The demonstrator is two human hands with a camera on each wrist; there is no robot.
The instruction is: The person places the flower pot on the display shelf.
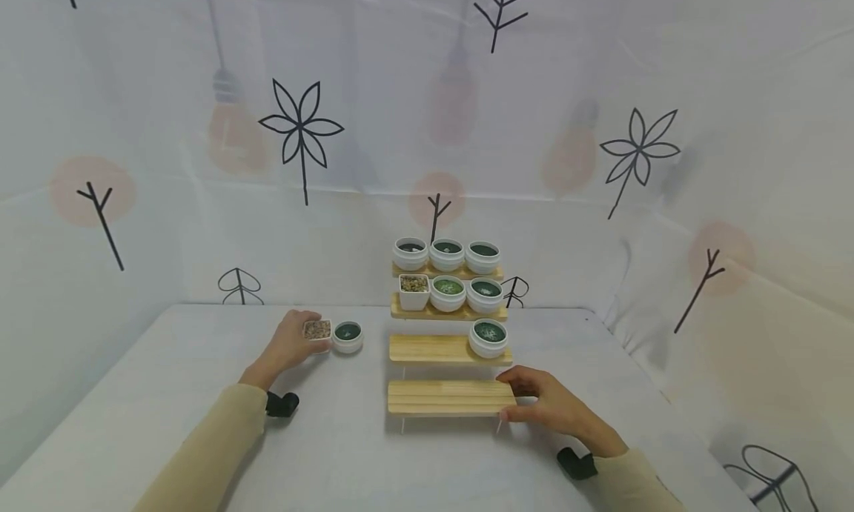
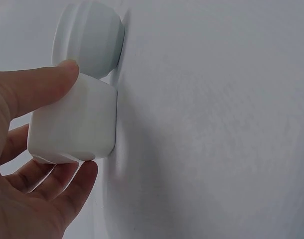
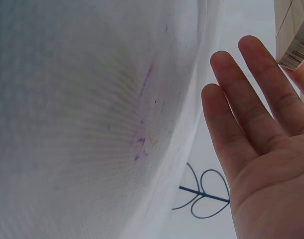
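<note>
My left hand holds a small square white pot filled with brownish grains. In the left wrist view the thumb lies on its near side and fingertips on the opposite one. Right beside it stands a round white pot with dark green contents. My right hand is at the right end of the lowest board of a stepped wooden stand, thumb at the front edge and index finger at the back edge. The other fingers stretch out straight below the board in the right wrist view.
The upper two tiers each bear three pots, including another square pot of grains. One round pot sits at the right of the third tier. A white cloth covers the table, and a patterned curtain hangs behind.
</note>
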